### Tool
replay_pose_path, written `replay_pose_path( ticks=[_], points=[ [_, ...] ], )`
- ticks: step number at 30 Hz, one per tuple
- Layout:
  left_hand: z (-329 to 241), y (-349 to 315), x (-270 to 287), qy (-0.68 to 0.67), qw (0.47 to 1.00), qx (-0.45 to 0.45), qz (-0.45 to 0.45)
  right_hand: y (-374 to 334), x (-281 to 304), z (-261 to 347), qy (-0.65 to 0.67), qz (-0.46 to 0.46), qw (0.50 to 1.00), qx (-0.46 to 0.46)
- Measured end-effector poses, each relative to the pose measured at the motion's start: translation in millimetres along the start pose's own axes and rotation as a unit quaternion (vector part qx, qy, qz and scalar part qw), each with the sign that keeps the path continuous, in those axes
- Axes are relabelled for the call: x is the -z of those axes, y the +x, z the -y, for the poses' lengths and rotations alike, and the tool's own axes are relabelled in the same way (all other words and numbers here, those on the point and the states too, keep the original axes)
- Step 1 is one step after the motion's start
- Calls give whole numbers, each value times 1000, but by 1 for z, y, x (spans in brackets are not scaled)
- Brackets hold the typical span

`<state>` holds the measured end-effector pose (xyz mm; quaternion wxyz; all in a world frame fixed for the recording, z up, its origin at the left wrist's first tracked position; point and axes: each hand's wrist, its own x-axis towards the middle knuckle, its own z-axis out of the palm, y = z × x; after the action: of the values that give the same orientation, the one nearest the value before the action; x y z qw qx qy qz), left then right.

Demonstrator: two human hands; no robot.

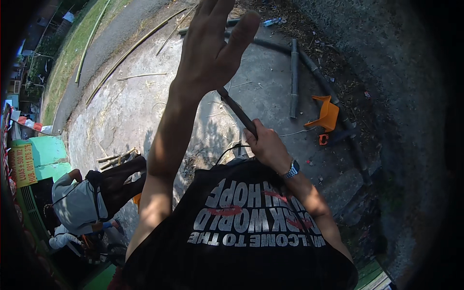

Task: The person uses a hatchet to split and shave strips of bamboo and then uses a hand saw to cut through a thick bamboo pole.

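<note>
Evidently, a dark stick [238, 111] is being grasped in the right hand [268, 146] — it is being seen slanting up-left against the concrete ground [140, 104] — while the left hand [211, 50] is being held raised and unclenched, thumb spread.

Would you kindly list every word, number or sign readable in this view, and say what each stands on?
Black cloth shirt: large pale capital letters, upside down, with red streaks; wording not copied.
Yellow rectangular sign at far left: red letters and numbers; also not copied.
Silver metal wristwatch: anything on its face is too small to read.
</note>
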<state>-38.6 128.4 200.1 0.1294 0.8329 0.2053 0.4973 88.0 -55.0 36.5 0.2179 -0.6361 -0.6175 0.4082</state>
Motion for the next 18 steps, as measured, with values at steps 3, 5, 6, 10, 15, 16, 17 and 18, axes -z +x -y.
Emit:
replay_pose_path(
  ticks=[3,5,6,10,15,16,17,18],
  points=[
    [28,-47,-27,179,977,65,92,5,4,4,-11,7,1000,-6],
    [52,-98,-78,290,922,174,186,5,1,-3,1,22,1000,8],
    [58,-105,-91,254,909,244,224,0,-3,-4,-3,24,1000,13],
    [13,9,9,190,981,8,46,2,-4,13,-21,44,999,-14],
    [66,-90,-50,309,917,210,140,15,-2,-9,15,10,999,30],
    [74,-101,-63,262,896,302,192,9,-5,-14,12,12,999,30],
    [61,-79,-48,370,899,153,175,9,-8,-20,-13,1,999,35],
    [49,-52,-37,296,944,133,54,13,-8,-24,-37,-8,999,39]
  ],
)
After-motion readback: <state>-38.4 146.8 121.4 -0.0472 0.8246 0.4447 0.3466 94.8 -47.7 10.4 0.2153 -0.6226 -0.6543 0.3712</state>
